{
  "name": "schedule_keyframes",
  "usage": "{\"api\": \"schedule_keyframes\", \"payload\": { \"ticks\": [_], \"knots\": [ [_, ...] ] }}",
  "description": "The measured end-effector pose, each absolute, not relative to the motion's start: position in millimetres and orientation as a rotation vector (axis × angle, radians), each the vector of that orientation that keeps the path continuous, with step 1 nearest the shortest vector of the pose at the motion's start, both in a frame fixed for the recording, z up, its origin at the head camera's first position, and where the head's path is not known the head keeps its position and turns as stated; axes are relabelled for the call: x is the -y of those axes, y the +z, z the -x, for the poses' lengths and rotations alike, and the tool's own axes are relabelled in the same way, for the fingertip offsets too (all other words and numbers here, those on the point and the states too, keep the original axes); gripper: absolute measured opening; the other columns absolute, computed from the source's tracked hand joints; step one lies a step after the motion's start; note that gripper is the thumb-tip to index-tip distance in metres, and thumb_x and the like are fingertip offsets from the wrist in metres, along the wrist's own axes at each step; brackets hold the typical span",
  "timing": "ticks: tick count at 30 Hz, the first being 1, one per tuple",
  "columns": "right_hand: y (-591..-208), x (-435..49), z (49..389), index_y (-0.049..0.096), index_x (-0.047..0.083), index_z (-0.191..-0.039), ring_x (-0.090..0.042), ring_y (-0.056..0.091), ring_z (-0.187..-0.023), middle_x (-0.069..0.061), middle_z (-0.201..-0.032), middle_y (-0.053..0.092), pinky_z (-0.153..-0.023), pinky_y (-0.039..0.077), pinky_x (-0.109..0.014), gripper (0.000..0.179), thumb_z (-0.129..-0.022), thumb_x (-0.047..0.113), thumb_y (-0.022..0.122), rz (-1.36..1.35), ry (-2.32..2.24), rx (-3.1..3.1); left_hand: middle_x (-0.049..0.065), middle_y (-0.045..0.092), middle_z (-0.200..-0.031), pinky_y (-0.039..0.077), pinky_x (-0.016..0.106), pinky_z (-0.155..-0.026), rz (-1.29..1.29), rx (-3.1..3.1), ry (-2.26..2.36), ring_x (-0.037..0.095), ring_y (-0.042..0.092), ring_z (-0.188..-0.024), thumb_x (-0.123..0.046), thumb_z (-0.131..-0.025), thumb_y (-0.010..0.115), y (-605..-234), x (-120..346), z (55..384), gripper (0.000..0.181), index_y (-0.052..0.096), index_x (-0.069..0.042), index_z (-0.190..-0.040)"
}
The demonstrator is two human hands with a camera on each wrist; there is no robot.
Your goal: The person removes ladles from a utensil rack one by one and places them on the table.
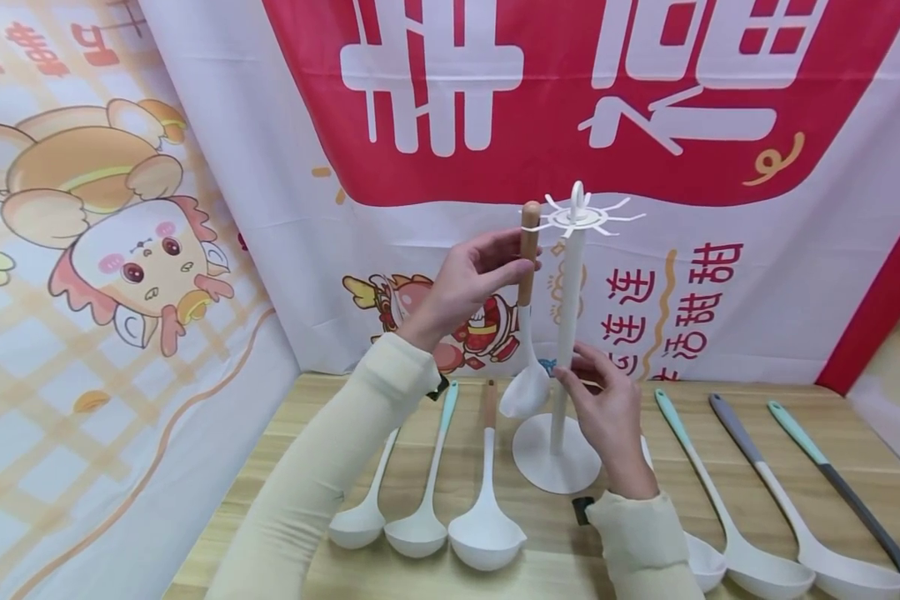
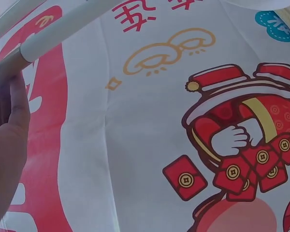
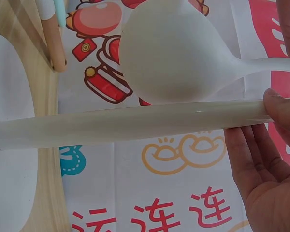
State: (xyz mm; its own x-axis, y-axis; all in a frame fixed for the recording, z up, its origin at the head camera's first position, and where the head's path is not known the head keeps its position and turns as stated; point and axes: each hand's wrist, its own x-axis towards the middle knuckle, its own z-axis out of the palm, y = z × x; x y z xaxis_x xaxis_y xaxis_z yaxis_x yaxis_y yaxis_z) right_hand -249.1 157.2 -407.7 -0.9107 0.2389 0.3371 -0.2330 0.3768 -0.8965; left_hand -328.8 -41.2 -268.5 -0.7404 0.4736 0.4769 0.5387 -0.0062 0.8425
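Observation:
My left hand [image 1: 480,279] pinches the wooden handle of a white ladle [image 1: 527,392], thumb on the near side. The ladle hangs bowl down, its handle top level with the ring of hooks on a white rack stand [image 1: 569,308]. In the right wrist view the ladle's round bowl [image 3: 174,53] appears right beside the stand's pole [image 3: 135,126]. My right hand [image 1: 607,408] holds that pole partway up between thumb and fingers. The stand's round base [image 1: 536,454] rests on the wooden table. The left wrist view shows the left hand [image 2: 9,140] around the wooden handle end.
Left of the base lie three white ladles, one with a wooden handle [image 1: 490,408]. To the right are several more utensils with green or grey handles, including a grey-handled ladle [image 1: 787,500]. A printed cloth [image 1: 435,208] hangs behind the wooden table [image 1: 270,467].

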Motion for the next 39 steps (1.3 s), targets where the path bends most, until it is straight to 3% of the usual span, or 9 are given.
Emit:
{"api": "schedule_keyframes", "payload": {
  "ticks": [5,20,35,39],
  "knots": [
    [-406,-157,249,0.065,0.019,-0.143,-0.03,0.071,-0.117,-0.015,-0.128,0.073,-0.104,0.06,-0.049,0.044,-0.1,0.022,0.073,0.012,1.555,2.233,0.02,0.067,-0.138,0.059,0.039,-0.107,1.113,2.151,-1.89,0.028,0.071,-0.12,-0.004,-0.103,0.066,-269,39,329,0.045,0.058,-0.003,-0.147],
    [-405,-155,249,0.065,0.017,-0.142,-0.032,0.071,-0.117,-0.016,-0.128,0.073,-0.104,0.06,-0.051,0.042,-0.101,0.019,0.073,0.011,1.568,2.234,0.019,0.069,-0.133,0.059,0.037,-0.108,1.041,2.086,-1.763,0.026,0.07,-0.119,-0.009,-0.102,0.069,-278,37,315,0.044,0.06,-0.003,-0.144],
    [-405,-154,248,0.064,0.017,-0.144,-0.032,0.072,-0.117,-0.016,-0.128,0.073,-0.104,0.06,-0.052,0.045,-0.101,0.022,0.073,0.001,1.545,2.229,0.021,0.073,-0.116,0.066,0.05,-0.089,0.964,1.919,-1.646,0.027,0.072,-0.101,-0.005,-0.096,0.076,-289,26,291,0.041,0.063,0.002,-0.134],
    [-406,-154,248,0.064,0.018,-0.144,-0.032,0.072,-0.116,-0.016,-0.128,0.074,-0.103,0.06,-0.051,0.045,-0.101,0.022,0.073,0.009,1.537,2.235,0.018,0.074,-0.117,0.067,0.042,-0.084,0.917,1.923,-1.587,0.026,0.073,-0.1,-0.008,-0.096,0.077,-291,22,283,0.041,0.063,0.0,-0.134]
  ]
}}
